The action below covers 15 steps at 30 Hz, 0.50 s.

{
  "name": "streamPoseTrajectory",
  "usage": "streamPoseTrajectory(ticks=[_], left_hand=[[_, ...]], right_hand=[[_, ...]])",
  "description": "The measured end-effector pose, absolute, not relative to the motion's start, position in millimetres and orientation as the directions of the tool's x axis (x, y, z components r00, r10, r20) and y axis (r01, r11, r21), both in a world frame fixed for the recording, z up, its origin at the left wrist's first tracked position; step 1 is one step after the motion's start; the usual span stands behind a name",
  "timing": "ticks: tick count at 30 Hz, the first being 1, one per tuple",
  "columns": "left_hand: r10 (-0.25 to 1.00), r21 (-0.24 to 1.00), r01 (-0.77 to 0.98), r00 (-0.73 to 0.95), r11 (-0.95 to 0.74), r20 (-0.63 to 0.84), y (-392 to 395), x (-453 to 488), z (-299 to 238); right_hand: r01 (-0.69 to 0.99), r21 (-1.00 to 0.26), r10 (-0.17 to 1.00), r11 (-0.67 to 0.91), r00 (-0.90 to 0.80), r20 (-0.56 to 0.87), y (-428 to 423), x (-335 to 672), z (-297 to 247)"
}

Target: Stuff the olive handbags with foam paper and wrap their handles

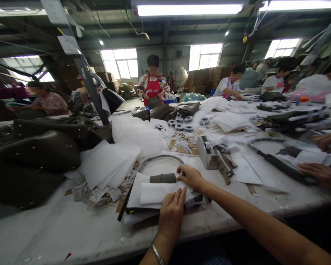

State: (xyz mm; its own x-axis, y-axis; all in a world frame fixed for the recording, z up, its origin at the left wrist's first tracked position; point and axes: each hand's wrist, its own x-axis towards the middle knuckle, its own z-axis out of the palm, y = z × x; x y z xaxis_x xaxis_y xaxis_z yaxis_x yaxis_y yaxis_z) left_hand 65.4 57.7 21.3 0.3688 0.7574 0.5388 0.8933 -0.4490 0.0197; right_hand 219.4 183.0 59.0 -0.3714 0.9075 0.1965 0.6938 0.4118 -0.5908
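My left hand (171, 211) lies flat, fingers stretched, on white tissue paper (154, 193) that covers a dark flat bag (127, 211) on the white table (71, 228). My right hand (191, 176) rests just beyond it, fingers curled down on the paper beside the bag's grey-brown rolled handle (163, 178). A paper-wrapped curved handle loop (160, 159) arcs behind the rolled handle.
Dark olive bags (38, 154) are heaped at the left. Loose tissue sheets (110, 162), small tags (182, 144), tape rolls (180, 125) and a tape dispenser (206, 151) lie ahead. A co-worker's hands (322, 173) work at the right; other people sit and stand further back.
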Motion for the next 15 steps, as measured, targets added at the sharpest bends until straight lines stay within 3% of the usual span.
streamPoseTrajectory(ticks=[4, 8, 11, 15], left_hand=[[0.755, -0.002, 0.896, 0.375, -0.443, 0.539, 59, 65, 19], [0.745, 0.007, 0.885, 0.387, -0.466, 0.543, 60, 62, 18], [0.747, 0.017, 0.879, 0.394, -0.476, 0.535, 61, 61, 15], [0.746, 0.052, 0.883, 0.361, -0.467, 0.559, 62, 61, 11]], right_hand=[[0.616, -0.672, 0.912, 0.41, -0.269, 0.309, 183, 259, 76], [0.582, -0.778, 0.93, 0.238, 0.095, 0.355, 204, 332, 105], [0.475, -0.877, 0.945, 0.072, 0.249, 0.213, 233, 369, 119], [0.278, -0.953, 0.965, -0.123, 0.258, -0.05, 268, 377, 122]])
